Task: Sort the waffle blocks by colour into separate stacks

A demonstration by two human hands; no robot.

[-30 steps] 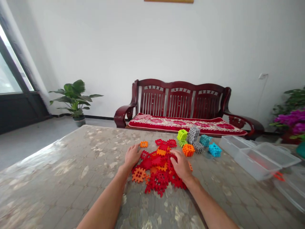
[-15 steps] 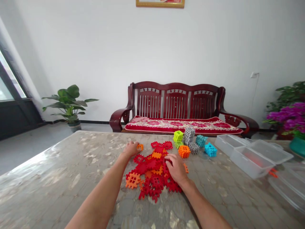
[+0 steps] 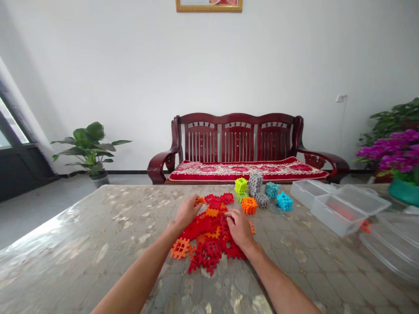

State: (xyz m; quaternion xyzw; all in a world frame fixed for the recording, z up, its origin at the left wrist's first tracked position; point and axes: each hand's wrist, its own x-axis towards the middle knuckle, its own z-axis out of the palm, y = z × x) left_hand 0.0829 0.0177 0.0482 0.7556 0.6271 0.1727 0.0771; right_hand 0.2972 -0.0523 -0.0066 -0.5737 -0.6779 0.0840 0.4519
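A spread pile of red and orange interlocking plastic tiles, notched along their edges, lies before me on the table. My left hand (image 3: 187, 212) is at the pile's far left, its fingers closed on an orange tile (image 3: 199, 200). My right hand (image 3: 241, 227) rests over the pile's right side, thumb and forefinger slightly apart beside a red tile (image 3: 224, 220); I see nothing held in it. A larger orange tile (image 3: 180, 248) lies at the near left of the pile. Behind my right hand stands a stack of orange tiles (image 3: 249, 206).
Beyond the pile stand stacks of lime (image 3: 241, 185), grey (image 3: 255, 184), teal (image 3: 272, 189) and blue tiles (image 3: 284, 201). At right is an open clear plastic box (image 3: 337, 218) with something red inside, and clear lids (image 3: 389, 248) beside it. A wooden bench (image 3: 238, 135) stands behind the table.
My left hand has moved right, toward the pile, with the orange tile raised and tilted in its fingers. My right hand keeps its place over the pile. The view has shifted slightly.
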